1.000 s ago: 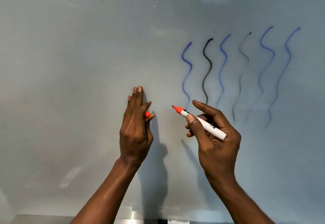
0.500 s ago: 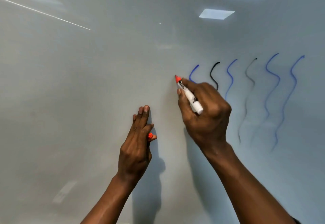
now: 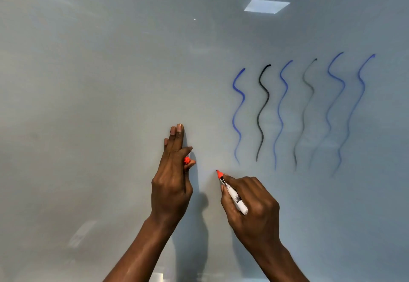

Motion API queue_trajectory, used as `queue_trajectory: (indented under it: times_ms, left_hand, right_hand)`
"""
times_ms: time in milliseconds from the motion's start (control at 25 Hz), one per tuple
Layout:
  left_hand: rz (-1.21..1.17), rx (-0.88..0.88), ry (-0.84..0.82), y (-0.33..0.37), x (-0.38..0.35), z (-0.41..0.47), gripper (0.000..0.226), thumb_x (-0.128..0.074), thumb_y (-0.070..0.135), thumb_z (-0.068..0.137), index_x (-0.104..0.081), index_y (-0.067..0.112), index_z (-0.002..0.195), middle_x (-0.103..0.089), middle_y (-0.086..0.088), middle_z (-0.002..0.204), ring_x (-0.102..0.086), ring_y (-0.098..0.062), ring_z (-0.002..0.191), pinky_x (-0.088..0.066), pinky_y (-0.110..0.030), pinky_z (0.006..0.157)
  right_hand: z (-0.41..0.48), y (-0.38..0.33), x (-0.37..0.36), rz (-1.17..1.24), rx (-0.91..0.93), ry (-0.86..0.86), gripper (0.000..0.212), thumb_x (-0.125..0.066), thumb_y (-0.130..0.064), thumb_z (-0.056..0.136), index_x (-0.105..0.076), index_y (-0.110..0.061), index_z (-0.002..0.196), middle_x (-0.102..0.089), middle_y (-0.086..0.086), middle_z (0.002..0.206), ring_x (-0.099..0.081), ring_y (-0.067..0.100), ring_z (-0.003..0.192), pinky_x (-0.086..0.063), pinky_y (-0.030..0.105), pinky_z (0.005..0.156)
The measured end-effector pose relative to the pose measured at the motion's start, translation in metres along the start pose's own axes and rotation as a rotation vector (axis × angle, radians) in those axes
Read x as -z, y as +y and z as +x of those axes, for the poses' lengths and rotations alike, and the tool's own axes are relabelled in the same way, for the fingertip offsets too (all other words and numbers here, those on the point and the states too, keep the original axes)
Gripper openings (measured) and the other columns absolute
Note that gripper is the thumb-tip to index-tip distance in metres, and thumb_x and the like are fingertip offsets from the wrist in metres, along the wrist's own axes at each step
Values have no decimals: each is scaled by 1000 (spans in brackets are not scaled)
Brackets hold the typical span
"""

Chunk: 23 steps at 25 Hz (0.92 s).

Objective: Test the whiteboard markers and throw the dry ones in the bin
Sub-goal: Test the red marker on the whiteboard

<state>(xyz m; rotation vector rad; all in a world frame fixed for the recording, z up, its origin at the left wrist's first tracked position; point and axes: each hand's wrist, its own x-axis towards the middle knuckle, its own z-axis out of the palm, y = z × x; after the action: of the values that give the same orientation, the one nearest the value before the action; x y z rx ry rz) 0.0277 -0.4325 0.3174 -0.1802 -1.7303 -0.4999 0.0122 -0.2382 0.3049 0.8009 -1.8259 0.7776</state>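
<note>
Whiteboard (image 3: 110, 104) bears six test squiggles (image 3: 268, 96); right hand (image 3: 254, 206) grips the orange marker (image 3: 233, 195), tip at the surface for trial, left hand (image 3: 170, 184) pinching its cap (image 3: 187, 160) aside, other fingers straight.

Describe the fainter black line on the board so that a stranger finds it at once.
On the whiteboard, right of centre, stands a row of six wavy lines, four blue and two black. The fainter black line is fourth from the left, between two blue ones. It looks grey and faded, whereas the other black line, second from the left, is dark.
</note>
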Motion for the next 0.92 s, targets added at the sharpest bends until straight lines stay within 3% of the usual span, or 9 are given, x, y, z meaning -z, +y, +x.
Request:
queue_trajectory:
  times_ms: [80, 160, 200, 280, 360, 440, 560, 720, 920]
  left_hand:
    - [-28, 51, -26, 8, 5, -4, 33, -51, 7, 110, -65, -2, 138, -41, -13, 169, -41, -30, 158, -44, -31, 123]
    - [-55, 107, -72, 16, 11, -13, 37, -48, 10, 111, -62, 1, 144, -39, -6, 172, -47, -23, 155, -46, -22, 117]
    - [-88, 164, -94, 20, 16, -21, 40, -47, 10, 112, -58, 3, 150, -40, -3, 172, -58, -18, 145, -49, -18, 110]
    - [-209, 362, -117, 32, 25, -39, 40, -46, 15, 115, -57, 10, 154, -57, 8, 160, -73, -11, 100, -52, -10, 86]
    - [-409, 677, -125, 48, 33, -62, 35, -46, 25, 115, -70, 14, 138, -72, 19, 138, -70, -7, 79, -53, -21, 83]
    - [-747, 1064, -72, 60, 38, -76, 42, -43, 31, 115, -74, 3, 122, -79, 2, 128, -76, -15, 114, -54, -39, 106]
    - [-1149, 1488, -10, 72, 44, -88, 59, -41, 40, 110, -65, -11, 127, -76, -24, 128, -71, -36, 128, -50, -48, 113]
    - [-1296, 1625, 25, 88, 44, -104, 61, -40, 40, 109, -59, -13, 134, -72, -29, 133, -69, -39, 130, -46, -52, 117]
    - [-1208, 1649, 81, 106, 30, -119, 56, -37, 38, 114, -64, -10, 128, -74, -27, 130, -71, -38, 126, -53, -46, 105]
  right_hand:
    - [-13, 0, 4, 50, -111, -66, 18, -74, -25, 94, -79, -22, 111, -72, -10, 91, -68, 12, 80, -56, 35, 63]
    - [-20, -3, 13, 205, -305, -95, 17, -78, -23, 94, -80, -27, 110, -75, -16, 95, -72, 11, 86, -59, 32, 70]
    - [-24, -7, 18, 342, -438, -102, 17, -80, -19, 93, -81, -27, 108, -78, -15, 96, -74, 11, 88, -61, 30, 74]
    - [-31, -14, 26, 632, -695, -95, 18, -77, -10, 93, -83, -23, 105, -81, -4, 93, -76, 16, 84, -63, 30, 78]
    - [-42, -19, 33, 809, -831, -88, 18, -70, -6, 95, -83, -15, 105, -81, 10, 88, -75, 28, 77, -64, 36, 77]
    - [-53, -23, 37, 900, -887, -121, 18, -69, -7, 94, -82, -10, 106, -80, 17, 89, -74, 37, 77, -65, 42, 77]
    - [-70, -27, 38, 951, -914, -223, 17, -71, -9, 90, -81, -7, 104, -80, 18, 90, -74, 37, 73, -64, 49, 77]
    - [-87, -29, 36, 967, -873, -321, 15, -72, -3, 90, -81, -7, 101, -81, 14, 89, -75, 29, 71, -64, 40, 71]
    - [-100, -13, 32, 986, -845, -402, 17, -74, 1, 90, -82, -9, 101, -82, 8, 94, -77, 31, 72, -64, 33, 70]
